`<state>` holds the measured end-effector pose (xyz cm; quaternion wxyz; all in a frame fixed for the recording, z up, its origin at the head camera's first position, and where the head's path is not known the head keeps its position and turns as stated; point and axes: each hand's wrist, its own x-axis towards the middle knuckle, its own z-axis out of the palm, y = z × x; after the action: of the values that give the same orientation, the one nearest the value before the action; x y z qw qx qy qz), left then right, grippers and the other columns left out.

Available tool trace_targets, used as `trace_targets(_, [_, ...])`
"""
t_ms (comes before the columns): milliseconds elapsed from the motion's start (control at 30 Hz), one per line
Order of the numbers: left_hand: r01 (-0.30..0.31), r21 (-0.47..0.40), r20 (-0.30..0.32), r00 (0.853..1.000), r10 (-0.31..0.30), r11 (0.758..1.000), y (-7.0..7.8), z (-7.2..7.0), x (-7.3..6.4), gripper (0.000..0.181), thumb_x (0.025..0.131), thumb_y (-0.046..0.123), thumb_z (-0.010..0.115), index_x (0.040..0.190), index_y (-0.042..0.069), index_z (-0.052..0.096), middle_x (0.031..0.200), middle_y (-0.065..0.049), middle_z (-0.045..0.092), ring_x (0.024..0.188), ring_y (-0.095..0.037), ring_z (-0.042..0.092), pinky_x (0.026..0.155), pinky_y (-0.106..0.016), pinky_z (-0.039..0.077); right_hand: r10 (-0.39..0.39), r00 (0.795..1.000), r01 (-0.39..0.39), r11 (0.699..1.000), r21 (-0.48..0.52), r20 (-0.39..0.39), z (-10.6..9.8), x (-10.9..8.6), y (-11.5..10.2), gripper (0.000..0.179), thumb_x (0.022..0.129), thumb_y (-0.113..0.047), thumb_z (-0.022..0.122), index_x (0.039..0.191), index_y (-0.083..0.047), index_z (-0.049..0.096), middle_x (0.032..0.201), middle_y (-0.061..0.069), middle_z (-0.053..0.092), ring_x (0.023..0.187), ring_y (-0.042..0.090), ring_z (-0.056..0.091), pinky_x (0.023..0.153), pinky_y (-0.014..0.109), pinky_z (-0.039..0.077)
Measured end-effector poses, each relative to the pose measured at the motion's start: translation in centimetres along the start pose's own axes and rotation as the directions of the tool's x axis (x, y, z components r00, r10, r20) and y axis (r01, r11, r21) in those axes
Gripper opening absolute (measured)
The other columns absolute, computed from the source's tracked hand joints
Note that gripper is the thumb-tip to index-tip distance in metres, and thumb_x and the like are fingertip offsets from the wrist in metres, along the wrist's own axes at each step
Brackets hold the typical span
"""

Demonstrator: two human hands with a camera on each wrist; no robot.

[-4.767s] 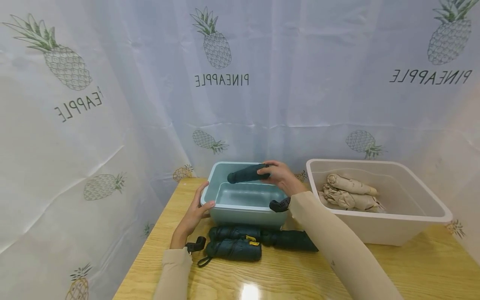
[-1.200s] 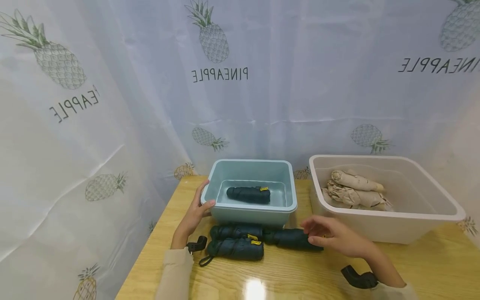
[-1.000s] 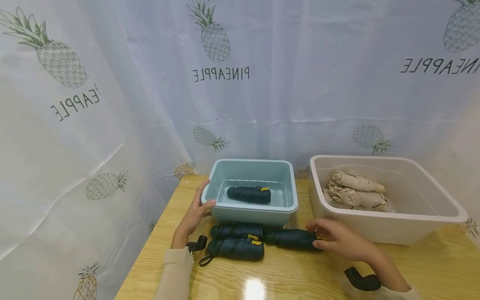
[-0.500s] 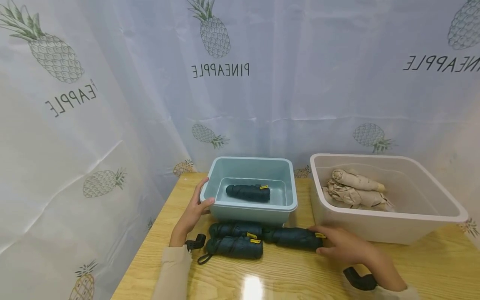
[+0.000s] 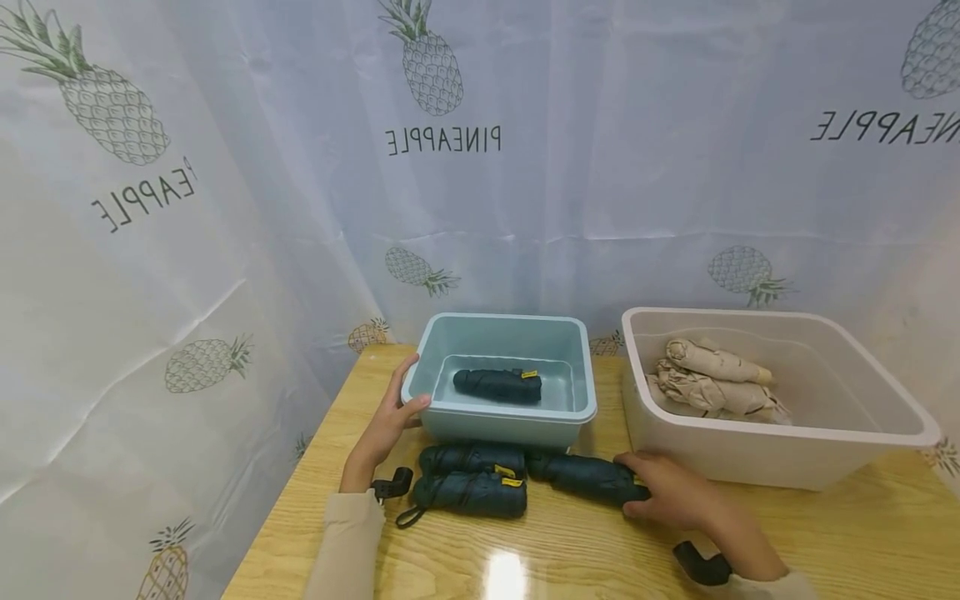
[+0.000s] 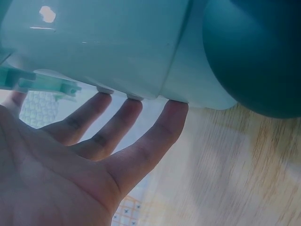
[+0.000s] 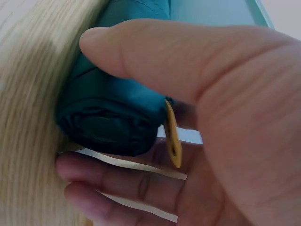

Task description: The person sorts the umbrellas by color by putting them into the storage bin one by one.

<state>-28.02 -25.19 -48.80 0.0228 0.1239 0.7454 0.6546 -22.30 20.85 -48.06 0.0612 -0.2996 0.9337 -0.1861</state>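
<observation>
My left hand holds the left front corner of a light blue bin, the thumb at its rim. In the left wrist view, fingertips press against the bin's outer wall. My right hand grips the right end of a dark folded umbrella lying on the table. The right wrist view shows the thumb across this umbrella, with other fingers on its far side and a yellow tag between. Another dark folded umbrella lies inside the bin.
Two more dark folded umbrellas, one behind and one in front, lie before the bin; the front one has a wrist loop. A larger whitish tub with beige rolled bundles stands at right. A pineapple-print curtain hangs behind the table.
The umbrella my right hand held over the bin now lies inside it. That hand has come down onto the right-hand umbrella, whose right end has swung slightly nearer. My left hand stays at the bin.
</observation>
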Motion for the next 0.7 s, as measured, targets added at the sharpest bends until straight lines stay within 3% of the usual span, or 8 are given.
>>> trace_targets(267, [0.009, 0.001, -0.01, 1.0, -0.009, 1.0, 0.0, -0.1, 0.1, 0.073, 0.102, 0.027, 0.057, 0.161, 0.039, 0.016, 0.166, -0.016, 0.015, 0.139, -0.049, 0.041, 0.098, -0.066, 0.049, -0.026, 1.0, 0.026, 0.999, 0.046, 0.008, 0.0, 0.2, 0.2, 0.053, 0.075, -0.038, 0.089, 0.114, -0.011, 0.066, 0.097, -0.008, 0.064, 0.086, 0.004, 0.053, 0.072, 0.027, 0.046])
trace_targets(533, [0.009, 0.005, -0.017, 1.0, -0.009, 1.0, 0.2, 0.1, -0.1, 0.074, 0.101, 0.029, 0.058, 0.161, 0.039, 0.017, 0.166, -0.017, 0.016, 0.138, -0.05, 0.042, 0.097, -0.065, 0.05, -0.061, 0.997, 0.066, 0.992, 0.109, -0.049, -0.9, 0.1, -0.3, 0.041, 0.074, -0.041, 0.087, 0.102, -0.019, 0.065, 0.084, -0.015, 0.058, 0.075, -0.001, 0.047, 0.064, 0.021, 0.04])
trace_targets(700, [0.01, 0.002, -0.017, 1.0, -0.01, 1.0, 0.2, 0.1, -0.1, 0.073, 0.102, 0.028, 0.057, 0.161, 0.039, 0.017, 0.166, -0.016, 0.015, 0.139, -0.05, 0.04, 0.098, -0.067, 0.049, -0.07, 0.993, 0.082, 0.988, 0.13, -0.094, -1.6, -0.2, -0.9, 0.039, 0.075, -0.04, 0.085, 0.101, -0.017, 0.066, 0.082, -0.016, 0.059, 0.073, -0.004, 0.049, 0.064, 0.02, 0.044])
